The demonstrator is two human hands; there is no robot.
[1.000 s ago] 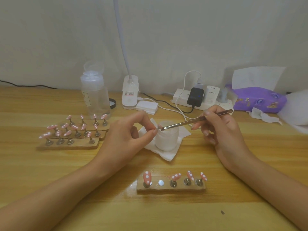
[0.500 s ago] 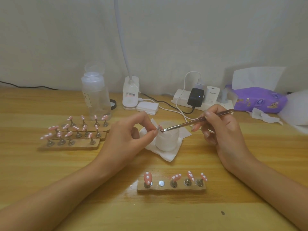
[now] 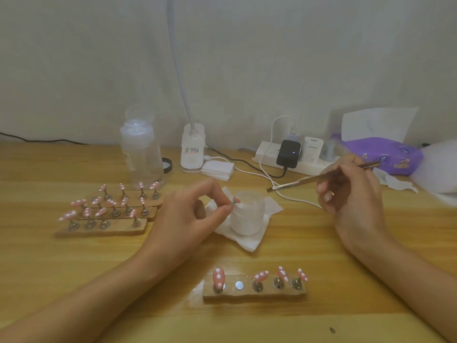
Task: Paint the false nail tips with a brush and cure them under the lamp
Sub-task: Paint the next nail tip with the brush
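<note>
The left hand (image 3: 188,219) pinched a single false nail tip (image 3: 236,200) between thumb and forefinger, just above the rim of the frosted jar (image 3: 247,216), which stood on a white tissue (image 3: 247,242). The right hand (image 3: 351,194) grasped the nail brush (image 3: 309,179) by its metal handle, fingers curled round it. The bristle end pointed left and hung in the air, apart from the held tip, beyond and to the right of the jar. Near the front of the wooden table (image 3: 74,280) lay a wooden holder strip (image 3: 254,295) carrying four dotted pink tips (image 3: 218,277) on stands, with one bare magnet disc (image 3: 239,285) in the second position from the left. Three further holder strips (image 3: 99,230), loaded with similar tips, lay beside the left hand. A clear bottle (image 3: 142,154), the gooseneck lamp (image 3: 193,149), a power strip (image 3: 267,154) and a purple tissue pack (image 3: 385,154) stood along the back.
</note>
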